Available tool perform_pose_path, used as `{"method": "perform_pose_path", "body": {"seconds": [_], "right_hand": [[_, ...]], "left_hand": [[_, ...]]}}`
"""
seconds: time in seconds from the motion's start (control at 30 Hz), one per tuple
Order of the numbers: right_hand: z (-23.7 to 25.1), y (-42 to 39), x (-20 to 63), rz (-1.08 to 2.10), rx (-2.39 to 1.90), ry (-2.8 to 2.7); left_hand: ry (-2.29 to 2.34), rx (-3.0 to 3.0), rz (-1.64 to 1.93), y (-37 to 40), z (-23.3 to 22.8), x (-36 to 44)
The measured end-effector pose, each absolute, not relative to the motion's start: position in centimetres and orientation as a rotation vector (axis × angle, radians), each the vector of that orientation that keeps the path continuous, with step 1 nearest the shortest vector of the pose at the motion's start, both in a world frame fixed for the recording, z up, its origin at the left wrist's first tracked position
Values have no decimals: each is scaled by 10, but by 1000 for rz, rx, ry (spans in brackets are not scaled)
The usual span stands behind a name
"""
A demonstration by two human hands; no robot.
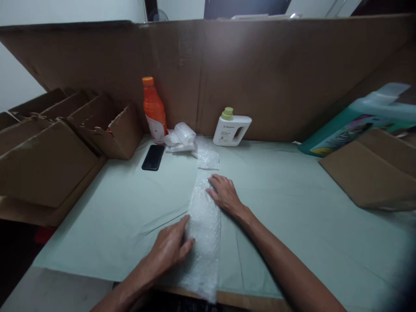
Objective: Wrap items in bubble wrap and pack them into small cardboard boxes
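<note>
A long strip of bubble wrap (204, 225) lies lengthwise on the pale green cloth, and its near end hangs over the table's front edge. My left hand (172, 240) rests at the strip's left side, thumb and index finger apart, the thumb tip on the wrap; its other fingers are partly hidden. On the strip's right side, higher up, my right hand (225, 195) lies with its fingers stretched over the wrap. Just beyond is another piece of bubble wrap (208, 156), and a crumpled bundle of bubble wrap (183, 134) sits to its left.
A black phone (153, 157) and an orange bottle (154, 110) stand left of the wrap. A white jug with a green cap (231, 128) is at the back. Cardboard boxes (48, 160) line the left; a teal container (351, 121) leans beside a cardboard box (367, 173) at right. A cardboard wall (260, 78) closes the back.
</note>
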State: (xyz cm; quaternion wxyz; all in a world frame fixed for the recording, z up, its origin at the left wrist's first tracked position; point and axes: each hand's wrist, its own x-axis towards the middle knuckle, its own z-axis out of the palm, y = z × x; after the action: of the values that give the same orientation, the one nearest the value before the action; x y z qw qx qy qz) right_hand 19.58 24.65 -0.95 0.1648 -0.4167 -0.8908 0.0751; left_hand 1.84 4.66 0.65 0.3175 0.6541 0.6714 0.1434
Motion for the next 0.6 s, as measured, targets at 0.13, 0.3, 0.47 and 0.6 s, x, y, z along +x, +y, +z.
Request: {"method": "perform_pose_path", "body": {"seconds": [0.13,0.3,0.47,0.6], "right_hand": [[5,257,177,279,-1115,-2500],[22,201,252,394,-1056,-2470],[21,101,333,542,-888,-2681],[8,61,331,467,-819,-2752]], "left_hand": [[1596,1527,521,22,4,33],[1629,1496,646,7,9,6],[1625,1739,754,20,11,-1],[1587,1850,694,31,7,17]]}}
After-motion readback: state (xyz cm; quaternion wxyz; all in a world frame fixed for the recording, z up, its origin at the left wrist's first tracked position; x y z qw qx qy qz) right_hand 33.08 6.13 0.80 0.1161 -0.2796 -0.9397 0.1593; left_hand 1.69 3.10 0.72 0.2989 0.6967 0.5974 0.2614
